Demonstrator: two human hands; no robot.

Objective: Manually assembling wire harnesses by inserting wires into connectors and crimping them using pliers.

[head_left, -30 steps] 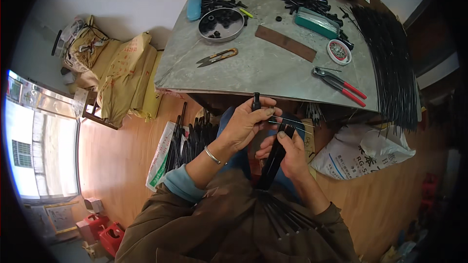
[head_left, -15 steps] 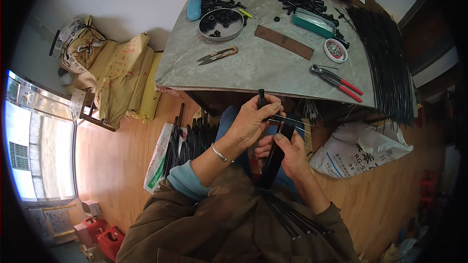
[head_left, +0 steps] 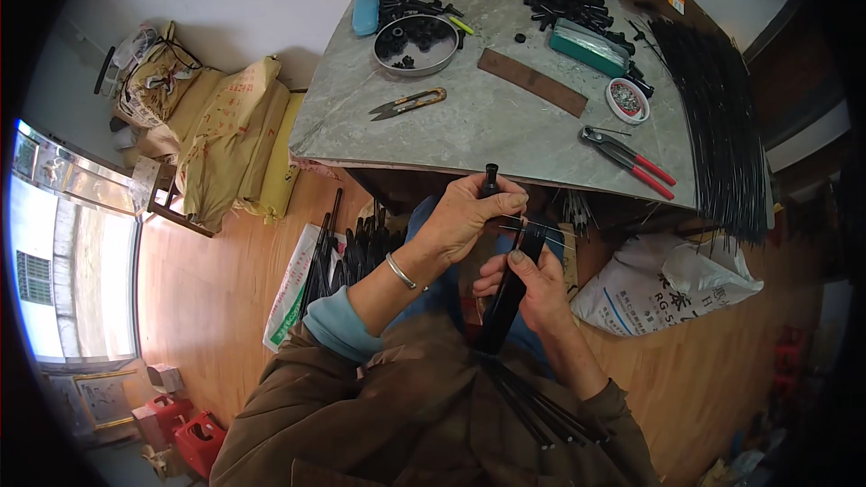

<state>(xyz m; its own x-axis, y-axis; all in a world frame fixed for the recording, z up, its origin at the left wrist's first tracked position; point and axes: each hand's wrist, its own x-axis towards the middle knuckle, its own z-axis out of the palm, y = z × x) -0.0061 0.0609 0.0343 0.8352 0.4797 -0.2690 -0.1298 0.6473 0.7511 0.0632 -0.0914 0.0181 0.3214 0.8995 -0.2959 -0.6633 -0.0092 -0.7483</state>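
Observation:
My left hand (head_left: 471,216) is closed round a small black tubular part (head_left: 491,179) whose flared end sticks up past the fingers. Thin, shiny wire-like strands (head_left: 555,230) run from beside its fingertips across the top of a long black flat piece (head_left: 507,302). My right hand (head_left: 532,281) grips that flat piece, thumb on its face and fingers curled behind. The piece stands tilted in front of my body, just below the table edge. Several slim black rods (head_left: 532,401) lie over my lap under its lower end.
On the grey table (head_left: 379,140) lie thread snips (head_left: 408,105), a rusty metal bar (head_left: 532,82), red-handled pincers (head_left: 629,162), a bowl of black parts (head_left: 417,45), a small tub (head_left: 628,101) and black rods (head_left: 717,117). A white sack (head_left: 663,284) stands at right, black bundled pieces (head_left: 365,257) at left.
Both hands keep their grips, with the left fingers shifted slightly at the strands. The table and its contents sit a little farther right in view, as the head has turned slightly.

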